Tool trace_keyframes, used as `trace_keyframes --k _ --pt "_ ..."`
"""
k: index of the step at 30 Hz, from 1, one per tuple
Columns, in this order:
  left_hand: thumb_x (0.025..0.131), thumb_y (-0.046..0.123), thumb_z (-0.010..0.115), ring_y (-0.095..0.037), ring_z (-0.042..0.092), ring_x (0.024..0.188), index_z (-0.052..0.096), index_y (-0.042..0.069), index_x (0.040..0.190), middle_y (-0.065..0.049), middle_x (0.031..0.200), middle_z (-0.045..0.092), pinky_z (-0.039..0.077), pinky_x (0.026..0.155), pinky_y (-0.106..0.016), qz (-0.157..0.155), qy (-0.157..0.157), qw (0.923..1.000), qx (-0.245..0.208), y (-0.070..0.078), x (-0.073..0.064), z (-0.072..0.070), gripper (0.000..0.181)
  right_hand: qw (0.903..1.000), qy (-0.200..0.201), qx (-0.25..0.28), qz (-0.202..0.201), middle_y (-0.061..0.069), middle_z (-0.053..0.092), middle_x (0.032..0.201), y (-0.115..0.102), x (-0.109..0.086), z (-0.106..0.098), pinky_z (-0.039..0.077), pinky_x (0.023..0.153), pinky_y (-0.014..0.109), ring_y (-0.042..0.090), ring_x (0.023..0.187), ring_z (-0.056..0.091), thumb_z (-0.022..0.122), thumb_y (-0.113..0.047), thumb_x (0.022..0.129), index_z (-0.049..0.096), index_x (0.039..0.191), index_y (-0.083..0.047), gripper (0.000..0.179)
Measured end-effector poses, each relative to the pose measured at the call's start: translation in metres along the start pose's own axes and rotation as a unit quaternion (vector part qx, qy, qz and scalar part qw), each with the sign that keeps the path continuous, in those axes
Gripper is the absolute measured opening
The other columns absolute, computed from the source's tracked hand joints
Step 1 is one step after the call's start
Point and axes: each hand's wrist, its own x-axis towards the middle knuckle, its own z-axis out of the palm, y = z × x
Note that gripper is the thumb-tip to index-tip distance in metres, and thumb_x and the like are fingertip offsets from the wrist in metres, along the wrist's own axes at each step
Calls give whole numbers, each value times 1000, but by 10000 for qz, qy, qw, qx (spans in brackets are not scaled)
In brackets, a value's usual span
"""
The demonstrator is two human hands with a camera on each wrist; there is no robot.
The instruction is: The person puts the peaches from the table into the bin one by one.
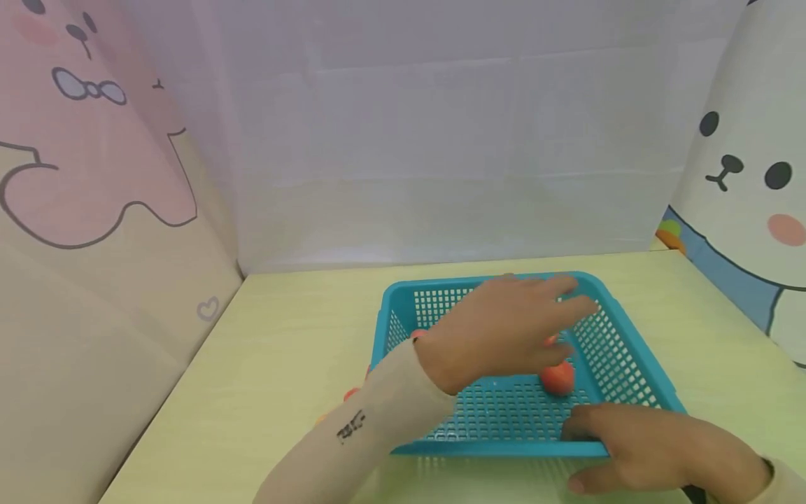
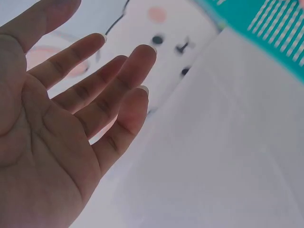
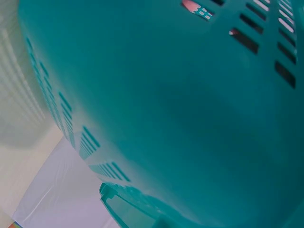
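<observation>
A blue plastic basket (image 1: 497, 449) with slotted sides stands on the table. My left hand (image 1: 504, 329) hovers over it, fingers spread and holding nothing; the left wrist view shows the same hand's bare palm (image 2: 47, 133). With its fingers inside and thumb outside, my right hand (image 1: 661, 444) grips the basket's near rim at the right corner. A red round fruit-like thing (image 1: 557, 379) lies in the basket below my left hand. Another red piece (image 1: 419, 334) shows by the left wrist. In the right wrist view the basket wall (image 3: 156, 104) fills most of the picture and hides the fingers.
Left of the basket, partly behind the left sleeve (image 1: 365, 427), a red thing (image 1: 350, 394) and an orange one (image 1: 321, 419) peek out. The pale yellow table (image 1: 264, 350) meets a white cloth backdrop (image 1: 441, 175), with printed cartoon animals on both sides.
</observation>
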Motion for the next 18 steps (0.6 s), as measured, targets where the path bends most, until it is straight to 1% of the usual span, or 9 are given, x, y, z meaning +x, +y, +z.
trace_keyframes --k 2,4,5,7,9,12,15,16,18 --pt "105 32 66 -6 64 95 62 25 142 6 134 61 50 79 -24 -68 678 9977 -38 -4 -24 -11 38 9999 -20 57 93 -19 65 116 -2 0 0 58 88 38 0 100 60 77 -38 98 70 126 -17 36" --pt "104 31 69 -11 65 91 65 21 135 3 128 63 51 79 -29 -150 1374 9904 -22 -9 -49 -17 33 9997 -63 84 221 -19 65 114 -3 1 -1 58 88 38 0 98 59 78 -38 97 70 126 -18 36" --pt "103 33 71 -13 67 93 65 21 136 1 131 63 53 82 -31 -234 1621 9865 7 -11 -61 -19 35 9995 -86 102 271 -19 65 114 -4 1 -2 58 89 38 -1 98 58 78 -38 97 70 127 -18 37" --pt "100 30 76 -18 69 94 67 17 133 -3 131 65 55 85 -37 -333 2122 9767 32 -16 -85 -22 37 9993 -113 105 327 -18 65 114 -5 2 -2 58 89 38 -1 97 58 78 -39 97 70 127 -19 38" --pt "96 29 80 -21 71 100 68 15 131 -7 133 66 56 88 -42 -524 2456 9679 56 -21 -105 -23 40 9992 -118 85 365 -17 65 114 -5 2 -3 58 90 39 -1 97 57 78 -40 97 70 128 -19 38" --pt "94 30 83 -22 71 107 68 13 134 -10 136 66 55 89 -46 -1022 2615 9597 92 -25 -134 -25 46 9993 -95 87 341 -17 65 115 -5 2 -2 58 91 39 -1 98 57 78 -40 96 70 129 -19 39" --pt "94 33 81 -20 69 110 67 15 139 -9 141 64 54 91 -47 -1514 2616 9530 209 -21 -161 -25 50 9994 -80 109 325 -17 65 115 -5 1 -2 58 90 39 -1 97 57 78 -39 96 70 128 -19 39" --pt "95 35 80 -20 68 111 66 17 141 -7 143 63 54 92 -47 -1624 2588 9519 244 -18 -169 -25 51 9995 -74 100 307 -17 64 114 -4 1 -1 58 90 38 -1 97 57 78 -40 96 70 128 -19 39" --pt "98 35 74 -19 67 113 65 20 145 -3 146 62 53 95 -47 -1685 2699 9474 350 -14 -182 -23 50 9995 -61 84 302 -18 64 114 -4 1 -1 58 89 38 -1 96 57 78 -40 96 70 128 -19 39"
